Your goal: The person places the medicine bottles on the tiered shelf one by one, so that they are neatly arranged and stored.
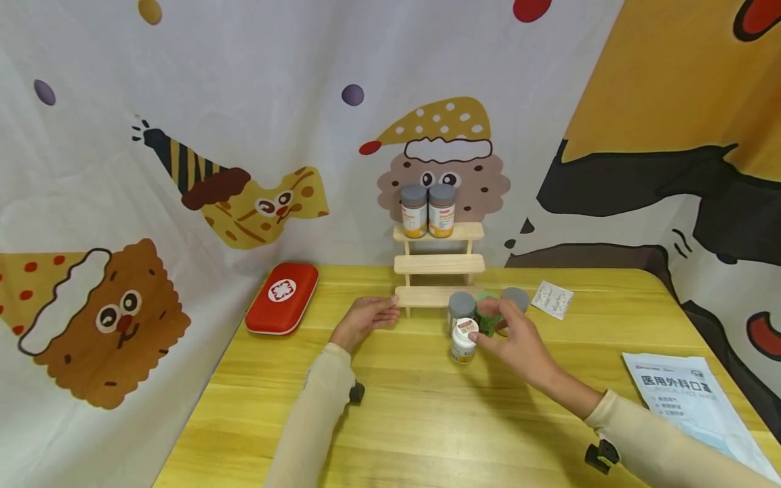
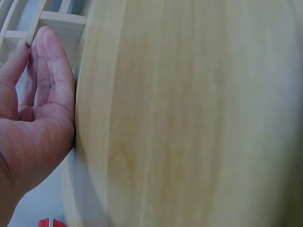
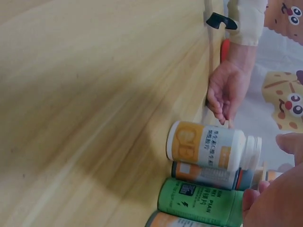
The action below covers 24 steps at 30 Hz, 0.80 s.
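Observation:
A small three-step wooden stand (image 1: 439, 263) is on the table, with two grey-capped supplement bottles (image 1: 428, 211) side by side on its top step. My left hand (image 1: 368, 318) pinches the left end of the lowest step, thumb above and fingers below. In front of the stand, my right hand (image 1: 515, 342) hovers around a white pill bottle (image 3: 208, 144) and a green bottle (image 3: 199, 201). Its thumb is apart from the white cap in the right wrist view, and the fingers reach over the green bottle's top. Grey-capped bottles (image 1: 462, 306) stand on both sides of the green one.
A red zip case (image 1: 282, 298) lies at the back left of the table. Right of the bottles is a small white printed packet (image 1: 552, 299). A surgical mask pack (image 1: 689, 400) lies near the right edge. Behind the table hangs a cartoon-print cloth (image 1: 293, 81).

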Each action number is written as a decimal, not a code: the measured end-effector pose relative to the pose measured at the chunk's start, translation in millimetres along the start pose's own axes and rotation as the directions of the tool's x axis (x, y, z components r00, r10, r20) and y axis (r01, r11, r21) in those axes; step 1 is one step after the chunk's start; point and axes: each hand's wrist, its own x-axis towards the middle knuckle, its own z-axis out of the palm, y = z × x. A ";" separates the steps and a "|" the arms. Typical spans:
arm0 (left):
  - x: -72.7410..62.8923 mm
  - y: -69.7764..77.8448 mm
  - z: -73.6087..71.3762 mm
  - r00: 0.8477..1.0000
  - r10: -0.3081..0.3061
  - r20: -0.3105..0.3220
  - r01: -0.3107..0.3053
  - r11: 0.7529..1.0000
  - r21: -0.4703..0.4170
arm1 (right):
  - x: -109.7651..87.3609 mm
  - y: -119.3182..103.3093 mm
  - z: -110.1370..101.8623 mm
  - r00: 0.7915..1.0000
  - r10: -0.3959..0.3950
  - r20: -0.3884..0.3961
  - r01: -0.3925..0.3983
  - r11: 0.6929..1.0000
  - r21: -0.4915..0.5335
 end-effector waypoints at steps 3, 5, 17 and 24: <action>0.5 0.4 -0.1 1.000 -0.002 -0.002 0.002 1.000 0.008 | -2.5 -0.5 3.5 1.000 0.019 0.011 -0.019 1.000 -0.004; 0.9 0.3 -0.3 1.000 -0.002 -0.002 0.002 1.000 0.008 | -4.1 -0.4 5.5 0.999 0.029 0.017 -0.029 1.000 -0.001; -1.2 0.4 0.0 1.000 -0.004 0.007 0.003 1.000 0.000 | -10.3 3.5 16.5 0.999 0.044 0.030 -0.044 0.999 0.002; -0.8 0.0 -0.1 1.000 0.001 0.009 -0.001 1.000 -0.001 | -9.9 6.1 21.8 0.999 0.031 0.013 -0.031 1.000 0.004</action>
